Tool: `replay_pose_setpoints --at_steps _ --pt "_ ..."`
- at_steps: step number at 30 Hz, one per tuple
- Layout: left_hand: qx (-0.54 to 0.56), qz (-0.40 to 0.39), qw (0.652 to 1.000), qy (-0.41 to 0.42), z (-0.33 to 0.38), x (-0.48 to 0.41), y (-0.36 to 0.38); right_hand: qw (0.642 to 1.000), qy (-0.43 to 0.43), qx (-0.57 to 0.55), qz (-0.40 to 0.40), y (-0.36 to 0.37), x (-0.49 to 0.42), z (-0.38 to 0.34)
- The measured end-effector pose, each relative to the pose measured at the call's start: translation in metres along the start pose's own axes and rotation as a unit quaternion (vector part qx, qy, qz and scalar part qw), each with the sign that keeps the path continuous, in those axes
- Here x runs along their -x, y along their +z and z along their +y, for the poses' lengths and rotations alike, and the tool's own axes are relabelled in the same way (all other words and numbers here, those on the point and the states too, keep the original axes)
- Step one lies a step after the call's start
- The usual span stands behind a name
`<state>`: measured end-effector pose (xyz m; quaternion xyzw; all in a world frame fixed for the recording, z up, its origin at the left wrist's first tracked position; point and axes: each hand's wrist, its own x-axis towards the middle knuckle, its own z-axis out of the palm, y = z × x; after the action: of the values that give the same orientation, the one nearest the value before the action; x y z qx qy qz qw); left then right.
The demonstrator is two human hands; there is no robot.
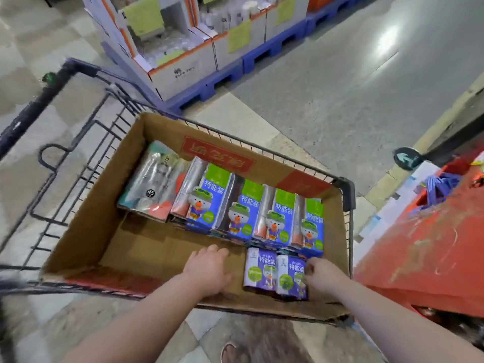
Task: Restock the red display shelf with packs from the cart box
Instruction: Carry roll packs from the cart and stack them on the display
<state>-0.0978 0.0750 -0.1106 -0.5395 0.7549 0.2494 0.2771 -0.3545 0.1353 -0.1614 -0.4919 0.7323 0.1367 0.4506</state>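
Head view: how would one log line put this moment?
stage: hands in box | left hand: open, over box floor | right hand: at near packs edge, grip unclear

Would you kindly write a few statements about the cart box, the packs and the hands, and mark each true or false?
1. The cardboard box sits inside the cart. True.
2. The left hand holds a pack. False: it rests on the bare box floor and holds nothing.
3. Two flat packs lie at the near side of the box, and the right hand curls its fingers against the right one. True.
4. The upright row of packs stands against the near wall. False: it stands toward the far wall.
5. The red display is left of the cart. False: it is on the right.
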Motion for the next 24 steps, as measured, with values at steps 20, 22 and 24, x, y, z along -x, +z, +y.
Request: replay_pose_setpoints --at_steps 20,22,24 --pt "0.134 -0.261 0.952 -0.088 0.021 -0.123 0.067 0.931 0.205 -0.271 -0.133 0.074 -0.117 0.021" --pt "0.163 -0.263 0.946 -0.099 0.022 -0.132 0.071 0.913 0.237 -0.309 -0.12 0.081 -0.122 0.016" --pt "0.179 -0.272 0.938 -0.123 0.024 -0.138 0.074 0.905 0.273 -0.306 -0.11 0.083 -0.125 0.01"
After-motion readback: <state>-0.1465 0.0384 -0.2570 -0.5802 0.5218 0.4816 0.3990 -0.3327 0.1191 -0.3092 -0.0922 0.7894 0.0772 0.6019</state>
